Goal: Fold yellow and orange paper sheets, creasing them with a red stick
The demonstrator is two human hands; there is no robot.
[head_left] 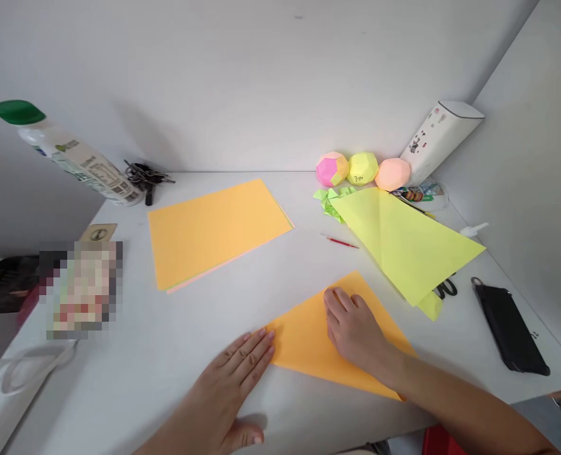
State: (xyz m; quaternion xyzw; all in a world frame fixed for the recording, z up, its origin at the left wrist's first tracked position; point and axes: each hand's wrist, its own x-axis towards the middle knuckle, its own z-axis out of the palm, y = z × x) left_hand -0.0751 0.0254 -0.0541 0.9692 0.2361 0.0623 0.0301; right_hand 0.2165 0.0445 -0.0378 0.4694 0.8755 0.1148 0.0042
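Note:
A folded sheet of orange paper (303, 341) lies near the front of the table, roughly a triangle, with one corner pointing left. My left hand (242, 373) rests flat with straight fingers, its fingertips on that left corner and the thumb apart. Curled into a loose fist, my right hand (356, 325) presses on the upper middle of the orange paper. Its palm faces down and is hidden, and no object shows in its fingers. The forearm covers part of the sheet's right side.
A stack of orange-topped paper (218, 230) lies at the back left. On the right are a folded yellow sheet (403, 246) partly over scissors (447, 288), a red pen refill (341, 242), paper balls (363, 169) and a black pouch (512, 328). A green-capped bottle (83, 158) and keys (147, 174) stand left.

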